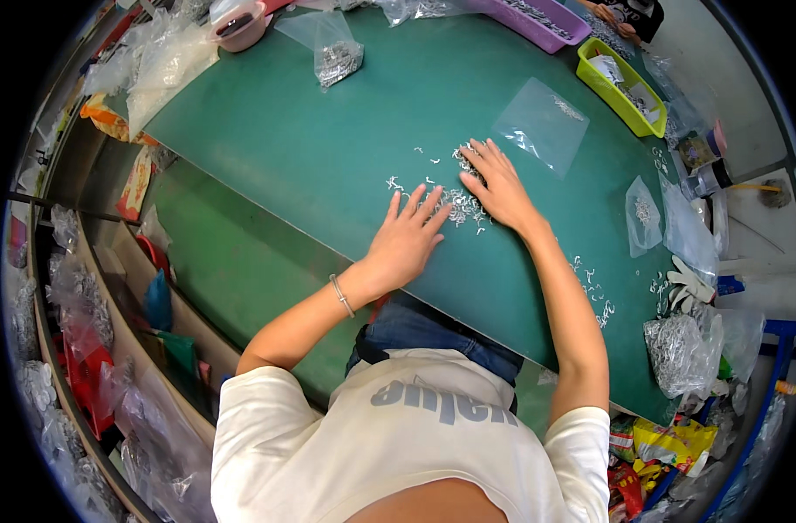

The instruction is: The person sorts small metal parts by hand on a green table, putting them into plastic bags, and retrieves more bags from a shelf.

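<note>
A loose pile of small curved silvery metal pieces (464, 207) lies on the green tabletop (328, 157). My left hand (404, 237) rests at the pile's left side, palm down with fingers spread, its fingertips among the pieces. On the far right side of the pile, my right hand (500, 187) lies flat, fingers stretched over some of them; what is under its fingers is hidden. Neither hand grips anything. Just beyond the right hand is a flat clear plastic bag (543, 127) with a few pieces in it.
A clear bag of metal parts (338, 61) sits at the far left. Purple (546, 24) and lime-green (620, 87) trays hold parts at the far right, near another person's hands (620, 24). A full bag (674, 353) and a white glove (690, 284) lie along the right edge.
</note>
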Demonstrator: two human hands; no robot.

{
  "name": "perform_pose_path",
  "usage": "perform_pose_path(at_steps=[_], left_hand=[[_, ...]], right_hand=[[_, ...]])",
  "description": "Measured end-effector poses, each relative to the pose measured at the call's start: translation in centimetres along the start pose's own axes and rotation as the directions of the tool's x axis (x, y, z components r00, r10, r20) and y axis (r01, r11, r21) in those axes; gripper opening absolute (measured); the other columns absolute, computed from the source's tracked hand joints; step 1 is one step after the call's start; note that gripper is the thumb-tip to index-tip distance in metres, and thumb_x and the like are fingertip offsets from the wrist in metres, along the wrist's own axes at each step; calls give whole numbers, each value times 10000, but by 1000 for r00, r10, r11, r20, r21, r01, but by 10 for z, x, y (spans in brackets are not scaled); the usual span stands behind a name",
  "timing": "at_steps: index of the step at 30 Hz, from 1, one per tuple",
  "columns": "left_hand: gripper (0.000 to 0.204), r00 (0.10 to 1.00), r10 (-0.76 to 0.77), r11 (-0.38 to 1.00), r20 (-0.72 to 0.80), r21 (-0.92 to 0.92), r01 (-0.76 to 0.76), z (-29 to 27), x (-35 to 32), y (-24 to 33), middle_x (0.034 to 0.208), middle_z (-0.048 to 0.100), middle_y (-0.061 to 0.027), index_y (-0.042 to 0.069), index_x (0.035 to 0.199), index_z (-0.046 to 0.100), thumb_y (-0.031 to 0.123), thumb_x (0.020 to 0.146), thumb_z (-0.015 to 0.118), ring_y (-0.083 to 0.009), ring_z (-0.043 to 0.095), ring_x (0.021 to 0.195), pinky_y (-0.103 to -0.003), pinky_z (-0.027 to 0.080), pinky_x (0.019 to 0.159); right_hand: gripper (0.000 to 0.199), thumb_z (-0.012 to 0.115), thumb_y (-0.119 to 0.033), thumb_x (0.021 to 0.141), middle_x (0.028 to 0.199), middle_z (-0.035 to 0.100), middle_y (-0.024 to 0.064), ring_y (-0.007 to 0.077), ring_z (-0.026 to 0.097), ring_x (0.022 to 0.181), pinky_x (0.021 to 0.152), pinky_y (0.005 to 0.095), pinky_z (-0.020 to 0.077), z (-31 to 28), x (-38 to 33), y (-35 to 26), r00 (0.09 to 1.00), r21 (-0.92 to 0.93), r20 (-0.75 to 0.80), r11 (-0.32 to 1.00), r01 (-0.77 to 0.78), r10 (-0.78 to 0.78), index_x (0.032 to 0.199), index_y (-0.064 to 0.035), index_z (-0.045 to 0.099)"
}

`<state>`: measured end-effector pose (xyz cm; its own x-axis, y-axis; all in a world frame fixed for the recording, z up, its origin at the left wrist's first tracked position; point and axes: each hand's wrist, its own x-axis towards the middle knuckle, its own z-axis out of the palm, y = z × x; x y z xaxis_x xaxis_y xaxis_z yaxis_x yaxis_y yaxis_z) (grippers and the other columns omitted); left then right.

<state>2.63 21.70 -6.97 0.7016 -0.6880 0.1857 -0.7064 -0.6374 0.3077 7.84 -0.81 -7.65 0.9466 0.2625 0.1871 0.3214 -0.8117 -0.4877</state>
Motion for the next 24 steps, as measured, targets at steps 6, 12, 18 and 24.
perform_pose_path(at_steps=[6,12,18,24], left_hand=[[495,1000,10,992,11,-128,-8,-6,-9,12,1511,313,-171,54,1377,454,135,907,586,-378,273,1404,-569,243,1118],[482,978,170,973,118,-174,-148,-2,-15,38,1505,328,-167,30,1355,474,99,891,582,-366,275,1406,-575,231,1119],[488,970,233,948,70,-238,-211,12,-6,56,1490,350,-184,1,1350,465,82,883,580,-366,288,1402,-555,233,1127],[489,945,299,913,131,-328,-244,1,-21,60,1464,378,-175,12,1306,510,49,832,622,-368,325,1375,-545,246,1118]], right_hand=[[553,639,-314,884,1509,359,118,389,263,1412,1148,516,228,-32,-87,-42,976,-131,214,990,60,-31,1379,-110,496],[569,700,-257,824,1512,355,111,357,269,1419,1138,512,257,-67,-139,-36,976,-49,218,999,-15,25,1343,-93,534],[522,711,-251,812,1433,468,119,344,346,1388,1125,500,261,-56,-147,-56,980,-30,190,998,-57,62,1289,-83,582],[372,706,-139,805,1367,528,114,344,399,1347,1082,500,307,-64,-166,-41,995,-14,-7,995,-101,101,1166,-63,656]])
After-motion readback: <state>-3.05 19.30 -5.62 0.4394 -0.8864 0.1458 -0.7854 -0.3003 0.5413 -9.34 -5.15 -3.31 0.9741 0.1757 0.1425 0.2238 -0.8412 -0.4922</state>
